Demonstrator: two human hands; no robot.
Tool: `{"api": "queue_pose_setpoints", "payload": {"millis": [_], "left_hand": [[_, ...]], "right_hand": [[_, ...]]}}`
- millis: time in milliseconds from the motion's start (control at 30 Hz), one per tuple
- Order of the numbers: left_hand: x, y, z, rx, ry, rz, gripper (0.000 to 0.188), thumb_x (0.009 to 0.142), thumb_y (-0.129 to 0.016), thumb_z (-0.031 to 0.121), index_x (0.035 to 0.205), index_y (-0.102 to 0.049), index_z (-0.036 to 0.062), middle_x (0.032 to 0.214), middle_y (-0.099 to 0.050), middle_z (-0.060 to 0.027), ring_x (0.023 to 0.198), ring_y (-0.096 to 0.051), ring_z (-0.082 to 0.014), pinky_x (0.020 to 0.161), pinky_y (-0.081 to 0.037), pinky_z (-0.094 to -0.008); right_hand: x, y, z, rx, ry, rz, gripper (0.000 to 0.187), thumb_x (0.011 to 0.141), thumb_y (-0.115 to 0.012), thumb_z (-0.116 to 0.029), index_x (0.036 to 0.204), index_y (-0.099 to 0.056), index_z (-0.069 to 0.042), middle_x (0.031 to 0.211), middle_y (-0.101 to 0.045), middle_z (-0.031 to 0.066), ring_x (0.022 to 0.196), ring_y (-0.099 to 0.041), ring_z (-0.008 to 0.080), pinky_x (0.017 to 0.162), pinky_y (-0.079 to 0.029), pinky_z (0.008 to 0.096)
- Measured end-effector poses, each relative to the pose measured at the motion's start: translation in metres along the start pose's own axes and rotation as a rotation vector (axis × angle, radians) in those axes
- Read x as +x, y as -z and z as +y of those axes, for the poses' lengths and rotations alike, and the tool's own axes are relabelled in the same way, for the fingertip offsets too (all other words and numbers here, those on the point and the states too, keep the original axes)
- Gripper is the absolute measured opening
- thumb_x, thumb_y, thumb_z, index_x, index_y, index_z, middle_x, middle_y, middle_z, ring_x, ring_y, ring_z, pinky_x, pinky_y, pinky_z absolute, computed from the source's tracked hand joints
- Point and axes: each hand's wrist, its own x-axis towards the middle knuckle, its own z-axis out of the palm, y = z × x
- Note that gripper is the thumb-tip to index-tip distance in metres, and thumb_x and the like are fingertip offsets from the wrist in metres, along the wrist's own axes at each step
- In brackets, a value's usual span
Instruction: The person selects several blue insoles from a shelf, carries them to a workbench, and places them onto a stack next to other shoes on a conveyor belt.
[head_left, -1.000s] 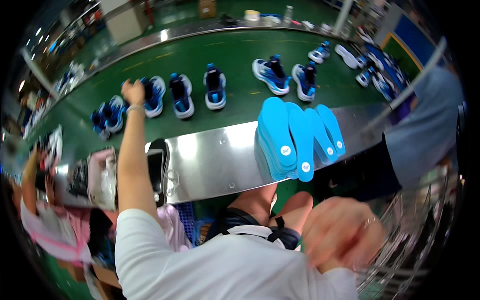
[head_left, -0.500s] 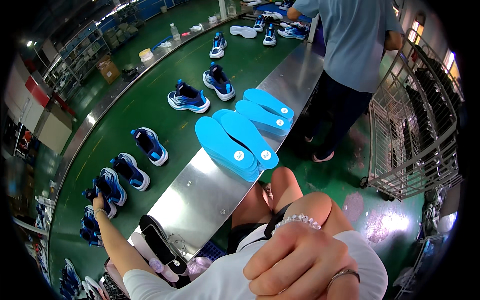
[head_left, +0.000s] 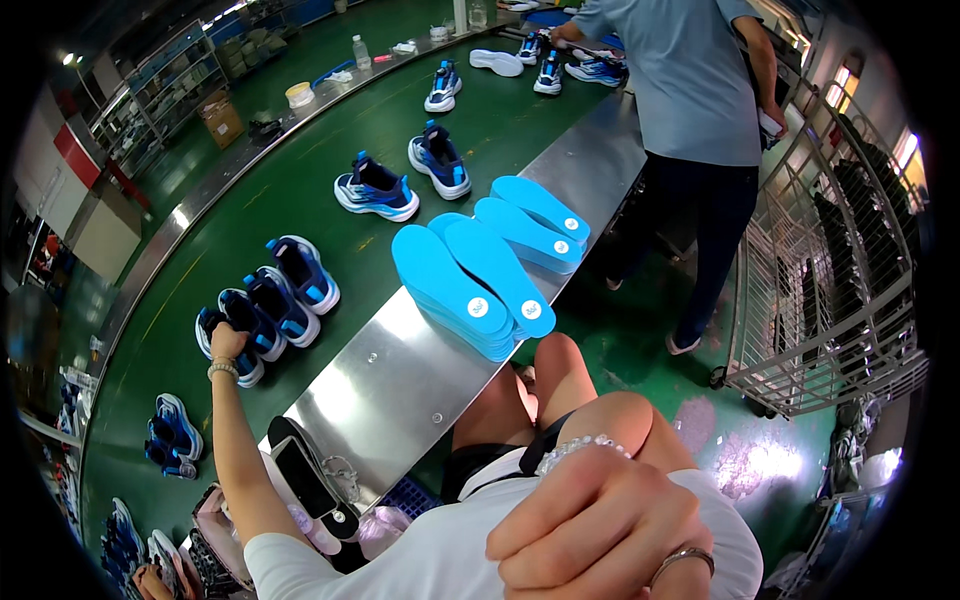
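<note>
My left hand reaches out to the left, its fingers closed at the collar of a blue-and-navy sneaker. That sneaker ends a tight row of sneakers, heels and toes side by side on the green belt. Close to the camera, my right hand is curled into a fist, wearing a ring and a clear bead bracelet; its palm side is hidden. Before me, on the metal ledge, lie a larger stack of bright blue insoles and a smaller insole stack beyond it.
Two sneakers stand farther along the belt, others behind at left. A phone lies on the ledge. A co-worker stands at upper right beside a wire cart. Another person's hand shows at lower left.
My left hand and its sneaker have moved up and right, and the row is now bunched closer together. The co-worker has shifted and turned. My right fist stays in place.
</note>
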Motion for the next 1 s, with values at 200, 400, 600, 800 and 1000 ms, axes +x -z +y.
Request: {"api": "queue_pose_setpoints", "payload": {"millis": [200,400,600,800,1000], "left_hand": [[0.011,-0.032,0.087,-0.117,-0.036,-0.043,0.039,0.057,-0.064,0.024,0.079,-0.059,-0.0083,0.081,-0.059,-0.0252,0.080,-0.059,-0.0341,0.070,-0.046,-0.0365],[0.034,-0.067,0.178,-0.282,-0.102,-0.040,0.041,0.053,-0.067,0.023,0.079,-0.060,-0.0078,0.080,-0.061,-0.0227,0.077,-0.060,-0.0318,0.069,-0.047,-0.0335],[0.062,-0.074,0.211,-0.236,-0.136,-0.100,0.039,0.058,-0.067,0.025,0.074,-0.059,-0.0102,0.073,-0.061,-0.0225,0.068,-0.061,-0.0293,0.061,-0.047,-0.0333],[-0.028,-0.049,0.244,-0.742,-0.458,0.414,0.026,0.086,-0.047,0.023,0.090,-0.057,-0.0003,0.082,-0.059,-0.0092,0.075,-0.057,-0.0183,0.068,-0.045,-0.0285],[-0.055,-0.115,0.281,-1.727,-0.206,-0.601,0.060,0.087,-0.025,0.053,0.096,-0.056,0.0027,0.088,-0.059,-0.0038,0.081,-0.054,-0.0129,0.075,-0.042,-0.0247]], "right_hand": [[0.024,0.046,0.013,0.467,-0.202,-0.221,0.020,0.084,-0.047,-0.011,0.065,-0.049,-0.005,0.047,-0.045,0.0038,0.034,-0.035,0.0090,0.033,-0.030,0.0193],[0.021,0.050,0.022,-0.146,0.027,0.044,0.016,0.086,-0.039,-0.007,0.073,-0.047,-0.006,0.049,-0.048,0.0067,0.035,-0.039,0.0139,0.035,-0.035,0.0228],[0.039,0.079,0.020,0.171,-0.066,-0.286,0.017,0.086,-0.040,-0.010,0.072,-0.049,-0.008,0.049,-0.043,0.0019,0.033,-0.031,0.0095,0.034,-0.030,0.0199],[0.037,0.096,0.033,0.235,0.073,-0.247,0.013,0.087,-0.044,-0.015,0.081,-0.053,-0.009,0.052,-0.045,0.0034,0.036,-0.036,0.0099,0.035,-0.033,0.0204],[0.041,0.088,0.003,-0.067,0.083,-0.244,0.018,0.085,-0.052,-0.027,0.082,-0.051,-0.009,0.049,-0.045,0.0033,0.033,-0.036,0.0112,0.035,-0.036,0.0221]]}}
